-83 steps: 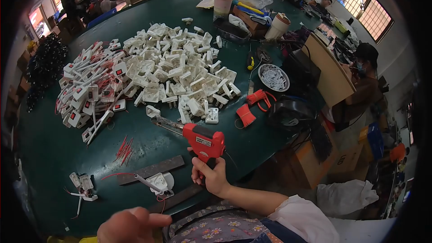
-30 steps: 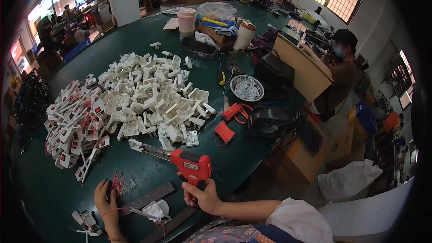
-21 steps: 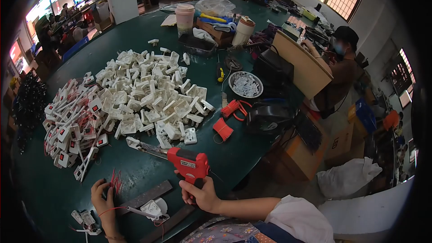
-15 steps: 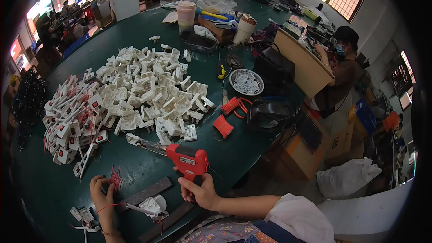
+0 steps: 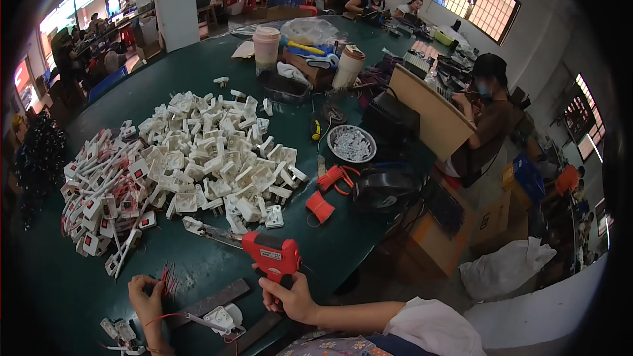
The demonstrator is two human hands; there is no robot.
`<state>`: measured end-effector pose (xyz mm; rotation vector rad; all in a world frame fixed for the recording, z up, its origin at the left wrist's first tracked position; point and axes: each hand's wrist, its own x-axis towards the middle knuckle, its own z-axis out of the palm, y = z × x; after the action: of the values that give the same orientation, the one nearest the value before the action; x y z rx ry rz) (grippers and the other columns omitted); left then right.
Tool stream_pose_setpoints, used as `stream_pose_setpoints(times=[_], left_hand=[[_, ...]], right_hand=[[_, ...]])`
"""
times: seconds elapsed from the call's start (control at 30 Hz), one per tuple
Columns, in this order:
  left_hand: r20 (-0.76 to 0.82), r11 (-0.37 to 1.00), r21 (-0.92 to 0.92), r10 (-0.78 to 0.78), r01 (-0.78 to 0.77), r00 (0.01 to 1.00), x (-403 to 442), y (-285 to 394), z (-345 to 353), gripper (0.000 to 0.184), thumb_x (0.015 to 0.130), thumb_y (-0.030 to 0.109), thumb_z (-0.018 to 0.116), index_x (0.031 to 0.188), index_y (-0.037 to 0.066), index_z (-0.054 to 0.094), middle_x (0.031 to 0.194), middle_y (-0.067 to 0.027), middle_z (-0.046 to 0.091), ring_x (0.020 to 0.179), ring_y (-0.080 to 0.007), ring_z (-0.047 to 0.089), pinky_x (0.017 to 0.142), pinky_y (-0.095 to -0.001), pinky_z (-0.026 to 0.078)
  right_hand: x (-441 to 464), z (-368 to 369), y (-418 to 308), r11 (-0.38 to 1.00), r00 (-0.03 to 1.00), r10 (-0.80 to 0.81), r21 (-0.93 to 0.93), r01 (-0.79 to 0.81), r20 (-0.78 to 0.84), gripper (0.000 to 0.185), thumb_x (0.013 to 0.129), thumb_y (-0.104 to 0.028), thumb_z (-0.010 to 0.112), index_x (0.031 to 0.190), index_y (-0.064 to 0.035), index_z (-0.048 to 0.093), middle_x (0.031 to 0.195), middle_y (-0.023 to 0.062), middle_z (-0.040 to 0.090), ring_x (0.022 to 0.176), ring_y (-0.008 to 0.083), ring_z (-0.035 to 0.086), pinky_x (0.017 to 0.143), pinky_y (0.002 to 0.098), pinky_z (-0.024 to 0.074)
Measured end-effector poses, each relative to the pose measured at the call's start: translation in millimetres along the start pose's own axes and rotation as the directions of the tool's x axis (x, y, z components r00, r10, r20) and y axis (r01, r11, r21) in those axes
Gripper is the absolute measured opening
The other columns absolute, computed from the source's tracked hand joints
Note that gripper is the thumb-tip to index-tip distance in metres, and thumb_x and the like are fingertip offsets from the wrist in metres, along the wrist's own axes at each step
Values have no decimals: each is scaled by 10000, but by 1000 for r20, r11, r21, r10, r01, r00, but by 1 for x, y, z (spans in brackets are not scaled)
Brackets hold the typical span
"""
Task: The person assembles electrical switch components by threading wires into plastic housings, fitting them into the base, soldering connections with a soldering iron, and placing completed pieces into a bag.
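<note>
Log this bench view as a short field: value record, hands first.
right hand: gripping red soldering gun
left hand: fingertips at loose red wires; grip unclear
near edge: open white casing by dark bar
main pile: white plastic casings
left pile: white parts with red switches
beyond gun, to the right: orange-red wire bundle; round bowl of small pale pieces
surface: dark green table
</note>
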<state>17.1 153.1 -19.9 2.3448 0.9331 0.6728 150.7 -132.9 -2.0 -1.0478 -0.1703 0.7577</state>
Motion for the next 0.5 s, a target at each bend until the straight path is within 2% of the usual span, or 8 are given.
stream_pose_setpoints(times=[0.07, 0.13, 0.17, 0.23, 0.27, 0.3, 0.37, 0.5], left_hand=[[6, 1000, 3, -1, 1, 1000, -1, -6, -2, 165, 643, -2, 719, 666, -8, 555, 781, -89, 557, 800, -250, 513, 749, -336, 413], [35, 997, -53, -45, 47, 998, -1, -10, -4, 135, 721, 16, 689, 721, -18, 558, 728, -92, 559, 714, -222, 520, 698, -315, 423], [45, 997, -45, -53, 55, 998, -2, -7, -5, 135, 721, 16, 689, 721, -18, 558, 728, -92, 559, 714, -222, 520, 698, -315, 423], [-56, 988, -134, -79, 71, 995, -6, 1, -4, 80, 815, 27, 626, 803, -23, 566, 702, -92, 549, 653, -179, 510, 639, -295, 425], [-67, 994, -108, -24, 17, 997, -6, 1, -4, 55, 873, 27, 563, 893, -23, 573, 712, -88, 553, 641, -154, 498, 615, -287, 423], [-64, 994, -106, -32, 25, 997, -8, 2, -3, 55, 873, 27, 563, 893, -23, 573, 712, -88, 553, 641, -154, 498, 615, -287, 423], [-176, 991, -135, -45, 22, 983, -9, 7, -1, 76, 891, 31, 546, 924, -28, 580, 722, -84, 568, 633, -131, 482, 606, -278, 416], [-165, 997, -66, 20, -32, 986, -9, 1, -1, 100, 911, 51, 533, 947, -30, 579, 709, -70, 565, 615, -107, 464, 581, -263, 395]], right_hand=[[0, 1, 1, 1000, 1000, 17, 1, -17, 4, 362, 915, -189, 601, 1235, -38, 525, 582, 16, 536, 457, 72, 480, 433, 213, 371], [0, -1, 5, 1000, 1000, -2, 2, 2, 2, 360, 914, -191, 601, 1230, -36, 526, 580, 16, 536, 457, 72, 481, 431, 213, 367], [0, 0, 4, 1000, 1000, 12, 7, -12, -3, 360, 914, -191, 601, 1230, -36, 526, 580, 16, 536, 457, 72, 481, 431, 213, 367], [0, 0, 0, 1000, 1000, 7, -27, -6, 6, 377, 910, -176, 579, 1237, 1, 514, 585, 34, 548, 458, 90, 503, 433, 221, 392], [0, 0, 0, 1000, 1000, 15, -28, -15, 4, 377, 910, -176, 579, 1237, 1, 514, 585, 34, 548, 458, 90, 503, 433, 221, 392], [0, -1, 1, 999, 1000, 16, -29, -16, 7, 379, 910, -176, 579, 1238, 1, 512, 586, 34, 548, 458, 91, 504, 433, 221, 392], [1, -1, 1, 999, 1000, 30, -30, -30, 8, 380, 911, -177, 579, 1240, 1, 510, 586, 34, 548, 458, 92, 504, 432, 221, 392], [0, -1, 3, 999, 1000, -4, -37, 5, 3, 386, 914, -177, 573, 1248, 2, 499, 586, 37, 548, 459, 93, 505, 431, 221, 391]])
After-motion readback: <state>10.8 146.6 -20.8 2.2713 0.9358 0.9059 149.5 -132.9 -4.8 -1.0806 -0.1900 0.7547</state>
